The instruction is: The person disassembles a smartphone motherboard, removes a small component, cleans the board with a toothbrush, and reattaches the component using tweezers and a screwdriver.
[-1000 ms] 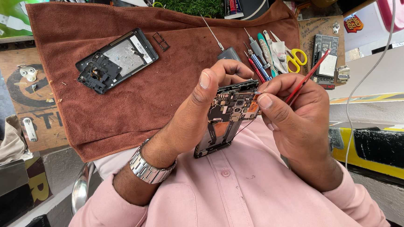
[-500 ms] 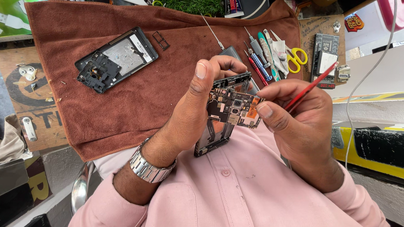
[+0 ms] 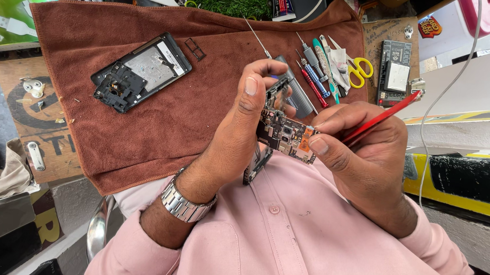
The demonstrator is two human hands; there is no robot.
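My left hand (image 3: pixel 240 126) holds an opened phone body (image 3: pixel 258 161) upright close to my chest, thumb up along its edge. My right hand (image 3: pixel 363 156) pinches a dark circuit board (image 3: pixel 282 135) by its orange end, lifted partly off the phone, and also keeps a red tool (image 3: pixel 382 116) tucked between its fingers. A metal watch (image 3: pixel 183 204) sits on my left wrist. A second phone frame (image 3: pixel 141 72) lies face up on the brown towel (image 3: pixel 160 132), with a small tray frame (image 3: pixel 194 48) beside it.
Several screwdrivers (image 3: pixel 314 74), tweezers and yellow-handled scissors (image 3: pixel 361 71) lie at the towel's far right. A dark board with a white patch (image 3: pixel 395 73) rests beyond them. A green box (image 3: pixel 11 18) is far left; a white cable (image 3: pixel 452 88) hangs at right.
The circuit board has tilted away from the phone body toward my right hand. My left thumb has shifted up along the phone's edge.
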